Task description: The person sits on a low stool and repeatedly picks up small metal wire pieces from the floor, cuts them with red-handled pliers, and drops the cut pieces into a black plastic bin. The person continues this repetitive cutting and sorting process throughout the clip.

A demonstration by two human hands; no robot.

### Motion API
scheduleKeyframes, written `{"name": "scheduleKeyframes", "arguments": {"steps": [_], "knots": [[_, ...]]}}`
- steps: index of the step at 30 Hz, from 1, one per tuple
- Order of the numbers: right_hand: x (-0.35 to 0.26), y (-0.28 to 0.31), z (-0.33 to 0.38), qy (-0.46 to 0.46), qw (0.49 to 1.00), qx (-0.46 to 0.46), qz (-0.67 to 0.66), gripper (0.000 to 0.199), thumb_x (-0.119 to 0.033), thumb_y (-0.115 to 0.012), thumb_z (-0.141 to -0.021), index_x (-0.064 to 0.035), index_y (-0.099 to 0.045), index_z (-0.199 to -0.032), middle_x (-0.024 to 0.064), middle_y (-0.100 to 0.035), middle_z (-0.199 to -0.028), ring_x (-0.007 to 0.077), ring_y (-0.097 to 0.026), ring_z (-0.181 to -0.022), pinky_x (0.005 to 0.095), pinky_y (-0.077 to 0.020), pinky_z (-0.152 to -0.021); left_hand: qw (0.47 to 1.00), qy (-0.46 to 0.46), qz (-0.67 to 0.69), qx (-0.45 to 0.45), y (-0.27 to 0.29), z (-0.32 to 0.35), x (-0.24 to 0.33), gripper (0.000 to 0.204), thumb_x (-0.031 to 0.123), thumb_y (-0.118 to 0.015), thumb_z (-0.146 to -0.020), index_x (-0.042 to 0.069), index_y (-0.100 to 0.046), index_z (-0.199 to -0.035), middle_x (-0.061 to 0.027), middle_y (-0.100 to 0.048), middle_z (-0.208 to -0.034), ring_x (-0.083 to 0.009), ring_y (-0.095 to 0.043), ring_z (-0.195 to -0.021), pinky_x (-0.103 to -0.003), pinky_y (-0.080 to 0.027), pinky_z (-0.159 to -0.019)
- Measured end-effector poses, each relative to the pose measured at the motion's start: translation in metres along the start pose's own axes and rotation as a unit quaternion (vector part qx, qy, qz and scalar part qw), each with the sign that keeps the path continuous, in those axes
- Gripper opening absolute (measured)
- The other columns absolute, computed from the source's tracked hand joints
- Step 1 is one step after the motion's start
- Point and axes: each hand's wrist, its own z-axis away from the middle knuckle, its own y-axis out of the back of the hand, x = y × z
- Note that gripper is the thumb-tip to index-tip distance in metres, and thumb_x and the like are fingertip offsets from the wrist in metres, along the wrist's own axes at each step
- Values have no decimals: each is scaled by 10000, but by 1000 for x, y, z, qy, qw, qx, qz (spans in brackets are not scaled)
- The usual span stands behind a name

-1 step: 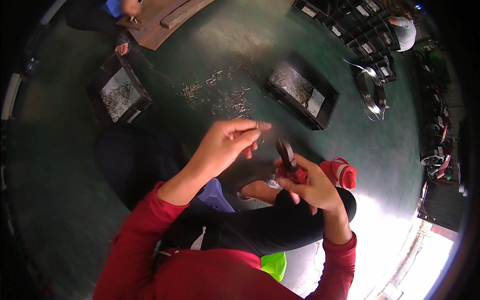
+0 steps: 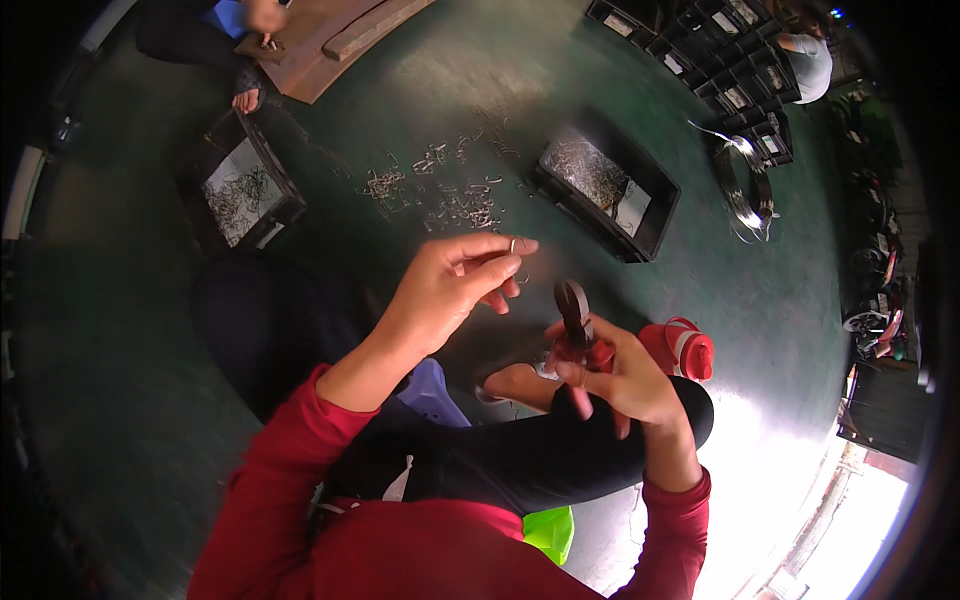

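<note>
My left hand pinches a small bent metal wire piece between thumb and forefinger. To its right, my right hand is wrapped round a pair of pliers with dark jaws and red handles. The jaws point up and away from me and are apart from the wire piece. Beyond my left hand, several similar bent wire pieces lie scattered on the green floor.
A black crate with metal pieces stands ahead right, another black crate ahead left. A red bottle stands by my right knee. Far right are a wire coil and stacked black crates. Two other people are at the far edges.
The wire piece in my left fingers now stands more upright. My right hand and the pliers have shifted very slightly.
</note>
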Motion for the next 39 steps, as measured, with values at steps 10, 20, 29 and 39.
{"name": "scheduleKeyframes", "arguments": {"steps": [10,20,29,39], "knots": [[5,-24,-11,28,947,-139,-287,468,-190,-645,-906,61,-451,-1250,175,-636,-1047,276,-627,-1034,403,-512,-890,990,-131,38,46,-17,0,-1,144,37,-594,-928,-21,-640,-1051,-99,-662,-1004,-207,-677,-946,-300,-565,-786],[1,-24,-9,29,941,-148,-304,427,-211,-640,-923,26,-477,-1239,102,-640,-992,210,-631,-956,332,-511,-813,972,-225,-42,47,-18,4,-8,135,7,-581,-928,9,-656,-1041,-76,-641,-1035,-163,-658,-940,-290,-564,-809],[1,-16,-5,22,946,-138,-291,404,-200,-652,-911,33,-490,-1198,126,-642,-946,237,-656,-912,367,-529,-817,948,-305,-92,13,-16,-1,-13,160,-60,-558,-915,-5,-657,-1029,-93,-619,-1055,-141,-635,-934,-265,-558,-810],[6,-10,-4,-1,958,-122,-260,400,-207,-670,-901,30,-504,-1178,117,-633,-929,232,-659,-880,365,-542,-798,926,-346,-148,2,-15,-6,-20,161,-87,-581,-885,-15,-661,-1006,-105,-632,-1019,-147,-643,-892,-257,-553,-779]]}}
